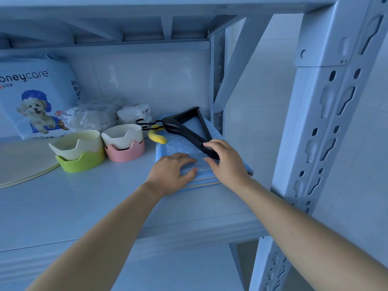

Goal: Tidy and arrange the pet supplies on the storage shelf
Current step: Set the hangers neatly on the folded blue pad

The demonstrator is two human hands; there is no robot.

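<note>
Presses left hand [172,171], fingers spread, flat on the folded blue dotted cloth [180,143] at the shelf's [94,196] right end; pinches the near end of the black hangers [184,127] lying on it with right hand [227,162].

Back wall: pale glossy tiled wall [147,80] behind the storage shelf [84,202]; thin grout lines, faint blurred reflections.
Right side: same pale tiles [264,106] visible through the shelf's open end, left of the slotted front post [315,133].
Far right: more tiling [369,175] beyond that post, grout joints faint.
Light: cool, bluish throughout.
</note>
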